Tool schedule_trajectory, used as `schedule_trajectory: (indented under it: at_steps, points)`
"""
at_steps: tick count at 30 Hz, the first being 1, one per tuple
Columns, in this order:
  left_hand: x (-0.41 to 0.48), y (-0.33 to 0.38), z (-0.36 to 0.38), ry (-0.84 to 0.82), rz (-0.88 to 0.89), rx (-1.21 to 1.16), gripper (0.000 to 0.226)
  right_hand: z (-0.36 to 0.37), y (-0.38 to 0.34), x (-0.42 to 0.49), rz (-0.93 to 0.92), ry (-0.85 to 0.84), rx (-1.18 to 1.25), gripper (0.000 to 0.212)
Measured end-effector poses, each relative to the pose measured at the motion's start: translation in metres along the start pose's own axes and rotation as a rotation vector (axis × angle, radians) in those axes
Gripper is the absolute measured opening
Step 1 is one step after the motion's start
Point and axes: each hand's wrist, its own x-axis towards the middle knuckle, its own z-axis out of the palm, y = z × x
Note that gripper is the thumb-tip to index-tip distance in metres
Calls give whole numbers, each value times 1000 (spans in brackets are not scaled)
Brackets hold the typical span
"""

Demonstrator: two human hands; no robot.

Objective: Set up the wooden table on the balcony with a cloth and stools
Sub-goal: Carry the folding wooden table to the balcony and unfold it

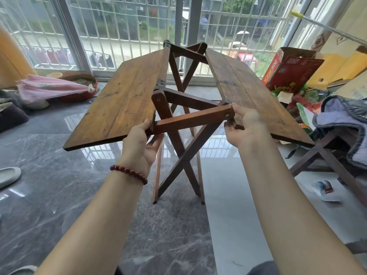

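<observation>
Fingers (155, 142) round worn, half-folded wooden table (123, 108)

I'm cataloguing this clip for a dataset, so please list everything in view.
folding table: one, brown wood, centre, both leaves tilted, crossed legs on floor
umbrella: one, pink, folded, on floor at left
round tray: one, red, behind the umbrella
cardboard box: one, red, open, right, near window
stool: one, dark wood, right edge
quilted cloth: one, blue-grey, draped on the stool
shoe: one plainly, white, floor at far left
small packet: one, blue, red and white, floor at right
barred window: one, white, behind the table
left grip: one bare hand, red bead bracelet at wrist, holds left leaf's near edge
right grip: one bare hand, holds right leaf's near inner corner
</observation>
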Motion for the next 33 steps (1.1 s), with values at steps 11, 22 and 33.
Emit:
schedule_trajectory:
  at_steps: [11,22,33]
  points:
    - [-26,32,20,91,-218,33,32,11,-14,-18,73,152,44,10]
    - [-18,53,71,310,-374,248,53,19,-29,-21,191,239,46,10]
    - [-23,69,93,648,-296,446,95,32,-33,-25,240,371,5,17]
